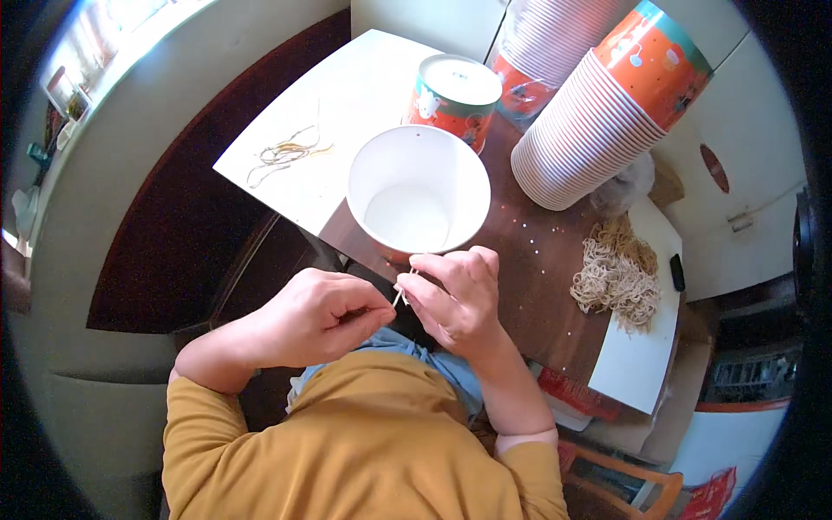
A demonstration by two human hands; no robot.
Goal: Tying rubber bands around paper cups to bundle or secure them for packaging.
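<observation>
A white-lined paper bucket (pixel 368 173) stands mouth-up near the table's front edge, with a small hole high in its far wall. Just in front of its near rim, a short pale cord (pixel 398 299) runs between my two hands. My left hand (pixel 303 321) pinches the lower end between thumb and fingertips. The fingers of my right hand (pixel 458 299) are bent around the upper part, close against the rim. Whether the cord passes through the bucket's near wall cannot be seen, as my right fingers cover that spot.
Behind the bucket, an orange and green bucket (pixel 459 108) stands bottom-up. A tall nested stack of buckets (pixel 589 130) leans at the right, beside a plastic-wrapped stack (pixel 555 39). A heap of pale cords (pixel 620 282) lies on the right; loose cords (pixel 290 154) lie on the left.
</observation>
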